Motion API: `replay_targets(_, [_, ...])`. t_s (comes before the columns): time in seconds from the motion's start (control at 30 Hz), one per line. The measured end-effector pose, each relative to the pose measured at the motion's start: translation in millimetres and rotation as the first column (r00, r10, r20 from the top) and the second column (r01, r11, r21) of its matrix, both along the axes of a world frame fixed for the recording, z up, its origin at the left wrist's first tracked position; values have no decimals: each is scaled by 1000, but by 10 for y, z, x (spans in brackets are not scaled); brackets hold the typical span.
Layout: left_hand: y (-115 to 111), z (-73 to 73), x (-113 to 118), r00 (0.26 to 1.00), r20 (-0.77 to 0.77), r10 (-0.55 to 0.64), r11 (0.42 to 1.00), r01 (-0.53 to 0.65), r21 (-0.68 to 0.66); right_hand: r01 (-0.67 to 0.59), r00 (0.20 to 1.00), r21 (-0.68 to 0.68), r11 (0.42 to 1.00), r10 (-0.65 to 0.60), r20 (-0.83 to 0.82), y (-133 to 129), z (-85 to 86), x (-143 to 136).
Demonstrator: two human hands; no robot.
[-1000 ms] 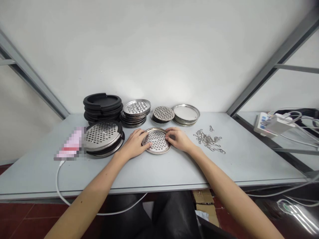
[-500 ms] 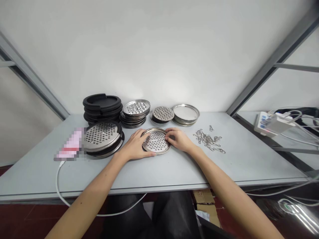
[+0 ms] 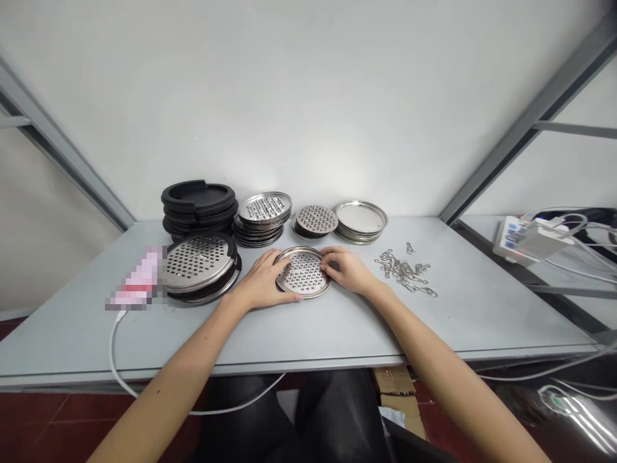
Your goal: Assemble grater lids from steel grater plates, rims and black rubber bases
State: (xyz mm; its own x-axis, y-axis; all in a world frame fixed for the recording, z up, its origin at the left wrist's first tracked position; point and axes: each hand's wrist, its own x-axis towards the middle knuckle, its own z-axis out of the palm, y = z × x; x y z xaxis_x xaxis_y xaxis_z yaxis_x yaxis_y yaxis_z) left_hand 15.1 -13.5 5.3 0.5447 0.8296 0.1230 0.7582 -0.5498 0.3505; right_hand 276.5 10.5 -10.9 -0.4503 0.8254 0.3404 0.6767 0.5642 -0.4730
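Observation:
A round metal grater plate [image 3: 303, 275] with raised holes lies in a shallow rimmed dish on the table in front of me. My left hand [image 3: 266, 280] curves around its left side, fingers on the far rim and thumb along the near rim. On the right edge, my right hand [image 3: 343, 267] has its fingers curled together against the plate; its fingertips partly hide the rim, and I cannot make out anything small between them. To the right lies a loose heap of small wire clips [image 3: 403, 269].
Along the wall stand stacked black rings [image 3: 198, 199], oval-slotted grater plates [image 3: 265, 209], smaller grater discs [image 3: 315, 220] and plain metal dishes [image 3: 361, 217]. Assembled black-rimmed graters [image 3: 195, 263] are piled at the left, beside a blurred pink item [image 3: 139, 283] with a white cable [image 3: 114, 350]. A power strip [image 3: 511, 241] sits far right.

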Motion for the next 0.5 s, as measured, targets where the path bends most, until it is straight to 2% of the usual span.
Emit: replay_targets(0.5, [14,-25,-13,999,38,-8,1000,7,7,2,1000,-18,1000,-2,-26,-1,-9,2])
